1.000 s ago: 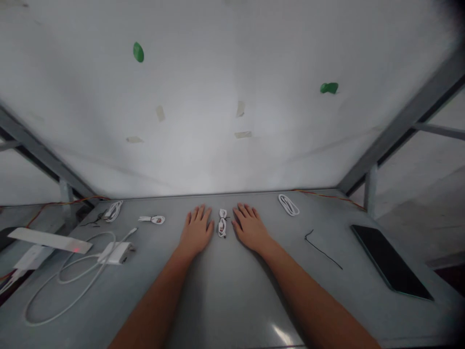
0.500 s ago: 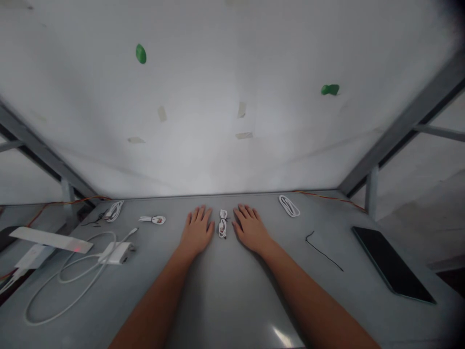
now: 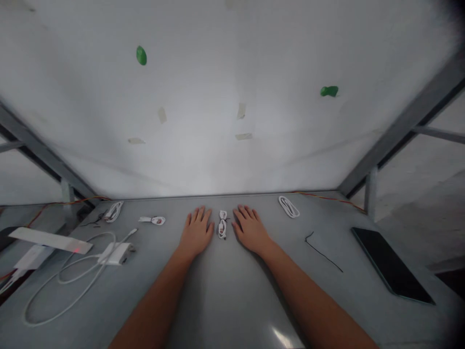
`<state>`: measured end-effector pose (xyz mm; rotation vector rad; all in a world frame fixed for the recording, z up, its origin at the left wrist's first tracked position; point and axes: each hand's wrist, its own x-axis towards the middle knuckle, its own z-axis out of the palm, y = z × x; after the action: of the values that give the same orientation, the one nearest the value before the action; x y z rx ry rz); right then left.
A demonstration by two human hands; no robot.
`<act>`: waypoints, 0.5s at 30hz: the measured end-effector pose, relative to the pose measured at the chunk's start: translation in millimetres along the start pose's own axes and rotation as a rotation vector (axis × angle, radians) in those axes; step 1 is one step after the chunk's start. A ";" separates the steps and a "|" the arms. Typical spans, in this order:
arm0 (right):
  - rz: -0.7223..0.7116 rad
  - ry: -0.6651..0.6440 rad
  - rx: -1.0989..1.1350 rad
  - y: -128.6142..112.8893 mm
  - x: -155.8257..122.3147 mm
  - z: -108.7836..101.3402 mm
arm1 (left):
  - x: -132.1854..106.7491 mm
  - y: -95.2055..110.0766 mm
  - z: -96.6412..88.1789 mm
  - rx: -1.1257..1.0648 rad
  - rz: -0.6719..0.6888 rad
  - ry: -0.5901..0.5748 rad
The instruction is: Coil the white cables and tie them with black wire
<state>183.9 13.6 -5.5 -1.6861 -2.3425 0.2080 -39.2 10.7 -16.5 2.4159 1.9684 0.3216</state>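
My left hand lies palm down on the grey tabletop, fingers stretched out. Flat on the same surface, my right hand also has its fingers extended. Between the two hands rests a bundled white cable, tied at its middle with a dark twist tie; neither hand touches it. Left of my left hand is another tied white cable. Beyond my right hand lies a coiled white cable, with no tie visible on it. A loose black twist tie lies nearer to me on the right.
At the left are a white charger with a long looped cord, a white power strip with a red light, and a further white cable bundle. A dark phone or tablet lies at the right. A pale wall closes the back.
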 end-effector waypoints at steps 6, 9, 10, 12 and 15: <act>0.005 -0.007 0.001 -0.3 -0.6 -0.4 | 0.0 -1.9 3.9 0.002 0.004 0.025; 0.004 0.006 -0.002 -0.4 -0.8 -0.1 | 0.2 -1.2 2.2 0.001 -0.001 0.014; 0.005 0.008 -0.003 -0.3 -0.7 0.1 | 0.2 -0.8 1.4 0.001 -0.003 0.008; 0.004 0.008 -0.001 0.1 -0.5 0.4 | 0.1 0.1 -0.1 0.001 -0.006 -0.001; 0.002 0.006 0.002 1.2 -0.1 1.0 | -0.5 1.1 -0.9 0.000 -0.007 -0.003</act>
<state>184.8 13.9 -6.7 -1.6862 -2.3357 0.2056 -38.4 9.9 -15.5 2.4073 1.9750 0.3183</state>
